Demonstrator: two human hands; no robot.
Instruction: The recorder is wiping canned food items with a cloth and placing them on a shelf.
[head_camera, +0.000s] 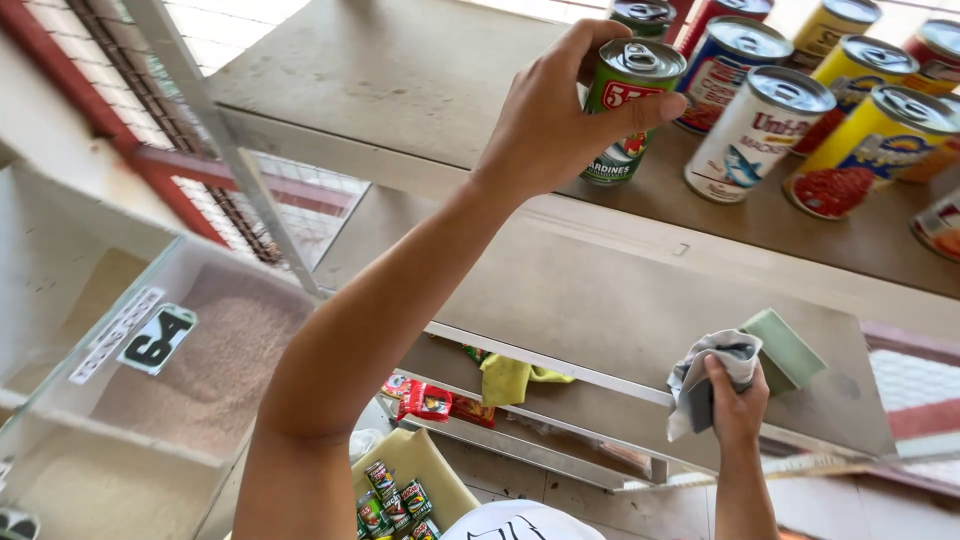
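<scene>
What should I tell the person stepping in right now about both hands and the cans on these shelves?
Left hand: closed around a green can, standing on the top shelf at the left end of the row.
Right hand: gripping a grey cloth over the middle shelf, beside a green block.
Other cans already stand on the top shelf, right of the green one.
More cans lie in a yellow tub below; red packets and a yellow cloth sit on the lower shelf.
Left: the tub cans are not yet shelved; most of the top shelf's left part is bare.
</scene>
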